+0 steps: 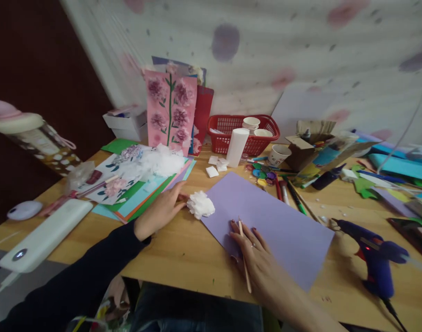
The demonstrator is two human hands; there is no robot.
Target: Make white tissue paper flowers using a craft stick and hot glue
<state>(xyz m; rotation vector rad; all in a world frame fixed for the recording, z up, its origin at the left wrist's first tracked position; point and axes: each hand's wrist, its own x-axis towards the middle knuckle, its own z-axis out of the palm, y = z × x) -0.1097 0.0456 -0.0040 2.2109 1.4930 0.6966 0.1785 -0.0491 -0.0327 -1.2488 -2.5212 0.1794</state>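
Note:
My left hand (pixel 162 207) is at the left side of a crumpled white paper flower (pixel 200 204), its thumb and fingers apart at the flower's edge. Whether the fingertips touch it, I cannot tell. The flower sits at the left corner of a purple sheet of paper (pixel 276 216). My right hand (pixel 254 246) lies on that sheet with its fingers stretched forward. A thin wooden pencil (pixel 246 267) is held between those fingers, its tip toward the back.
A blue glue gun (pixel 377 253) stands at the right. Behind the sheet are paint pots (pixel 262 174), a white roll (pixel 237 147), a paper cup (pixel 279 154) and a red basket (pixel 217 123). Coloured papers (pixel 138 203) with white fluff and a power bank (pixel 48 235) lie at the left.

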